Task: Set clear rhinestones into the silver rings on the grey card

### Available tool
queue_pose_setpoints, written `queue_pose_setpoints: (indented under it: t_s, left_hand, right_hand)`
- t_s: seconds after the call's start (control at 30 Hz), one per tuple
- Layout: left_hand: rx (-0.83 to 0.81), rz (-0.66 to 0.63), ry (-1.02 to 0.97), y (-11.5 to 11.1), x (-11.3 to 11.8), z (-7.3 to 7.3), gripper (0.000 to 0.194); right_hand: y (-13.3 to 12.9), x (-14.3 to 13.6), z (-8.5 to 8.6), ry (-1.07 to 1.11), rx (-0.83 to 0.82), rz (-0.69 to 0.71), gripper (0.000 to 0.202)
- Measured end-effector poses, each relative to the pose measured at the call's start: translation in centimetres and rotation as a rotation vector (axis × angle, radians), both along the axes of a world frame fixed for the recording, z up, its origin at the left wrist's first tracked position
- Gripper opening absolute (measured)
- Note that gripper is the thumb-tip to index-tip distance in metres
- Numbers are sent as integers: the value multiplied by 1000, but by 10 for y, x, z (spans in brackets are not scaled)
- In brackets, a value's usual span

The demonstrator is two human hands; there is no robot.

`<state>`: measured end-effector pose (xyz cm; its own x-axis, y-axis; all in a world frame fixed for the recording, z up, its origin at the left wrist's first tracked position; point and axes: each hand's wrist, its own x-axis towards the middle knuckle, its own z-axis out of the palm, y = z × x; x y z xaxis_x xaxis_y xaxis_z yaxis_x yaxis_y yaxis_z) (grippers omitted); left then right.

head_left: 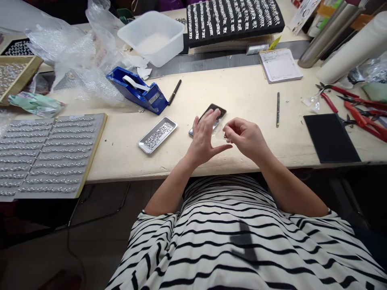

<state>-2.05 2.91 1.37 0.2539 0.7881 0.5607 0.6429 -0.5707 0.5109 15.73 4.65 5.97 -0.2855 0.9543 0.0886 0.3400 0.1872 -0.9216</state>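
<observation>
My left hand is raised over the table with its fingers spread and thumb stretched to the right. Close beside it, my right hand is closed in a pinch; small shiny bits show at its fingertips, too small to name. Between the two hands is a faint clear plastic piece, its shape hard to make out. A dark smartphone lies behind my left hand, partly covered by it. Left of that hand, a small metal tray holds many tiny silvery pieces.
A blue tape dispenser and a black pen lie beyond the tray. Boards with silvery rows stand at left. On the right are a dark pencil-like stick, a black pad, a notepad and red-handled pliers.
</observation>
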Motion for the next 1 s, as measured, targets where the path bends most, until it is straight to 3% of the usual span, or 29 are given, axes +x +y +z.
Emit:
queue_pose_setpoints:
  t_s: [0.13, 0.27, 0.37, 0.47, 0.53, 0.63, 0.7, 0.8, 0.9, 1.0]
  left_hand:
    - [20, 44, 127, -3, 1, -5, 70]
    - [32, 60, 310, -10, 1, -1, 66]
    - [-2, 159, 331, -14, 1, -1, 70]
    - [-2, 311, 273, -16, 2, -5, 73]
    - [5, 367, 229, -17, 4, -8, 74]
    - [-3, 397, 183, -18, 9, -10, 73]
    - [-13, 400, 162, -19, 11, -11, 73]
    - [-51, 384, 98, -20, 10, -13, 70]
    - [-106, 334, 4, -20, 6, -14, 61]
    - [-134, 281, -43, -22, 2, -14, 55]
  right_hand:
    - [5, 1, 2, -35, -111, 148, 18]
    - [9, 3, -4, -137, -105, 210, 24]
    - [3, 4, -8, -118, 32, 81, 26]
    - [-8, 4, -10, -84, 290, -8, 21]
    - [-14, 2, -11, -173, 449, -10, 20]
    - [-20, -3, -14, -360, 530, 1, 23]
    - [-22, -7, -14, -394, 525, -6, 23]
    - [-22, -9, -11, -277, 476, -29, 24]
    - [-23, -10, -6, -78, 350, 41, 24]
    - [-22, -9, -3, -24, 283, 124, 28]
